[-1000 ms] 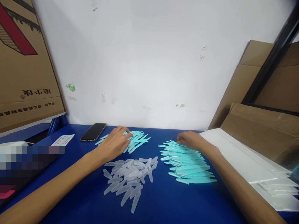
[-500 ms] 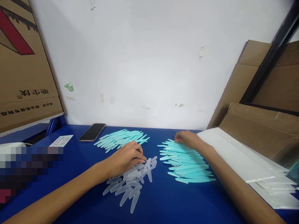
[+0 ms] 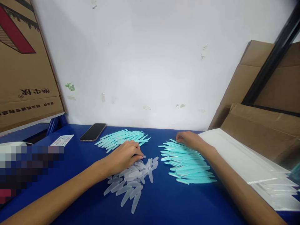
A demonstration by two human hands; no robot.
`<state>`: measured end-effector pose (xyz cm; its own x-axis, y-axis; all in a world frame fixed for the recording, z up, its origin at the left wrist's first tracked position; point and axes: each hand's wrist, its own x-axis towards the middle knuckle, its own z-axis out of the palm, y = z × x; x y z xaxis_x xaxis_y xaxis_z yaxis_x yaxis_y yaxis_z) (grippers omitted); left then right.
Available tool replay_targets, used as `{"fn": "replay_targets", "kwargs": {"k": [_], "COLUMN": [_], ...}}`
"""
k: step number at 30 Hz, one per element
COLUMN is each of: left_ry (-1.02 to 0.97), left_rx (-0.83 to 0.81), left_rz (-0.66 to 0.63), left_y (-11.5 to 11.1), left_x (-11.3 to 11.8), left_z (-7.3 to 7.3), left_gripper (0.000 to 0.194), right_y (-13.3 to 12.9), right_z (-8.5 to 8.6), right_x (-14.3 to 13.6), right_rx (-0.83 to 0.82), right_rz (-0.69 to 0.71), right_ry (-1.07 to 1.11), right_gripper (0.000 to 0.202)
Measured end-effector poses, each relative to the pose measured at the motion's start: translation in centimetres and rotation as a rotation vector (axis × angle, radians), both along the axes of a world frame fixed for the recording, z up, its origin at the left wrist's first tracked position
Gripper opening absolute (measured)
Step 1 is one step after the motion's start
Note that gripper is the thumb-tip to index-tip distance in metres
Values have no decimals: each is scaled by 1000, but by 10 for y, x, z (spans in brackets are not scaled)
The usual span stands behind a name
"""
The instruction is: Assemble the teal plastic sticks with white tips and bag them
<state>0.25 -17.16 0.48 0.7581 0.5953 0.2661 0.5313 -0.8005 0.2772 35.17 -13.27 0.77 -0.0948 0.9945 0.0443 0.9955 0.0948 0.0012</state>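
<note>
My left hand (image 3: 130, 153) is closed in a pinch over the far side of a loose pile of frosted, see-through plastic caps (image 3: 133, 175). The tip of one small translucent cap (image 3: 144, 156) sticks out from its fingertips. At the far edge of the right-hand pile of slim teal plastic sticks (image 3: 187, 162), my right hand (image 3: 187, 139) has its fingers curled down. Whatever they hold is hidden behind the hand. Another heap of the teal sticks (image 3: 122, 139) lies just beyond my left hand, pointing mostly to the lower left.
A phone (image 3: 93, 132) and a printed card (image 3: 62, 140) rest on the blue table (image 3: 77, 175) at the left. Flat white bags (image 3: 241, 156) are stacked at the right, beside cardboard (image 3: 262, 128). A white wall (image 3: 150, 62) stands behind; a big carton (image 3: 25, 68) is at the left.
My left hand has drawn back slightly to the left, and a small translucent cap now shows at its fingertips. My right hand stays almost where it was.
</note>
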Motion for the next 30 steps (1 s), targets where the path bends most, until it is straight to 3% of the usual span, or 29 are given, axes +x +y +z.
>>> {"fn": "replay_targets", "kwargs": {"k": [5,16,20,23,26,30], "left_ry": [46,49,-23,-95,-168,-213], "left_rx": [38,129,158,226,302,366], "left_rz": [21,85,139,152,155,174], "left_y": [0,5,5,7,8,10], "left_x": [0,-1,-1,-1,-2,-4], "left_z": [4,-6,-1,1,5,7], "left_gripper": [16,20,22,24,25,26], "right_y": [-1,3,-9,-19,-30,-43], "right_z": [1,-3,7,19,26,20], "right_x": [2,8,0,-14,-36,-67], "right_rx": [-5,4,103,267,491,612], "right_rz": [2,33,47,42,153,472], "right_ry": [-5,-74,-127,-137,-116,-119], "right_gripper": [17,13,20,30,31,30]}}
